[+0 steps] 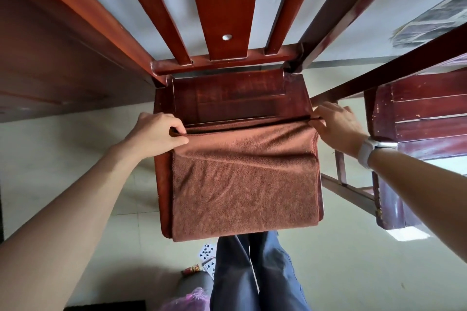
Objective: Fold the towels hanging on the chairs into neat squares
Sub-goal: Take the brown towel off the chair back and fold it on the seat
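A brown towel (pixel 243 179) is lying across the chair seat (pixel 237 98), its folded edge running nine to three o'clock, the left hand (pixel 155 135) and right hand (pixel 337 126) pinching its opposite corners

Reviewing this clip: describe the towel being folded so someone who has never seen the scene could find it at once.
Start at the red-brown wooden chair in the middle of the view. On its seat lies a brown towel, its near edge hanging over the front, with the left hand and right hand pinching its far corners. It is the only cloth on either chair.
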### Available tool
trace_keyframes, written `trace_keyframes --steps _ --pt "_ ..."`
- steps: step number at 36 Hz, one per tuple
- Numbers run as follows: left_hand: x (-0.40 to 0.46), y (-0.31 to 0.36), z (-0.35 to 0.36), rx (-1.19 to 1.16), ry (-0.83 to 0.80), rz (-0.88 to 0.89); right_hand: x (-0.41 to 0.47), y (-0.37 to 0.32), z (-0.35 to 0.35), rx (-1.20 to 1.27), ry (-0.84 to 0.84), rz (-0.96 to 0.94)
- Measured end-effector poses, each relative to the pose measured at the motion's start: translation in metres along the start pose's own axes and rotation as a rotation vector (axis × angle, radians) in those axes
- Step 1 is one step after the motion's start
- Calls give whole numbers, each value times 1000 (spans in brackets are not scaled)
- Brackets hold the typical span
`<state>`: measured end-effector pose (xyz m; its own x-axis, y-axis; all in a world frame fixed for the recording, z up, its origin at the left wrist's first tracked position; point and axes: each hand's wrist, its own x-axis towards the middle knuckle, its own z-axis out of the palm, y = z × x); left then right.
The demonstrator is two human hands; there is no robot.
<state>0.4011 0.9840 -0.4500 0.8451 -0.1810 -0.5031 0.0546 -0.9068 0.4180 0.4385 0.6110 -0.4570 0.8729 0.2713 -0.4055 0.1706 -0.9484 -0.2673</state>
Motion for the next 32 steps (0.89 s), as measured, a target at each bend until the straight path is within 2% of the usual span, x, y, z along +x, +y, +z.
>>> trace_keyframes --steps 11,16,20,24,32 --pt "-64 14 -20 -113 280 -67 -51 -11 -53 25 51 -138" --pt "-101 40 -44 -143 329 -78 -85 -23 -83 97 112 -98" --pt "-138 56 -69 -132 354 -64 -117 -38 -117 146 175 -145" --pt "-170 70 -94 -159 389 -84 -144 -47 -152 115 231 -232" --pt "-199 109 -151 -125 578 -10 -164 -58 -224 -63 328 -299"
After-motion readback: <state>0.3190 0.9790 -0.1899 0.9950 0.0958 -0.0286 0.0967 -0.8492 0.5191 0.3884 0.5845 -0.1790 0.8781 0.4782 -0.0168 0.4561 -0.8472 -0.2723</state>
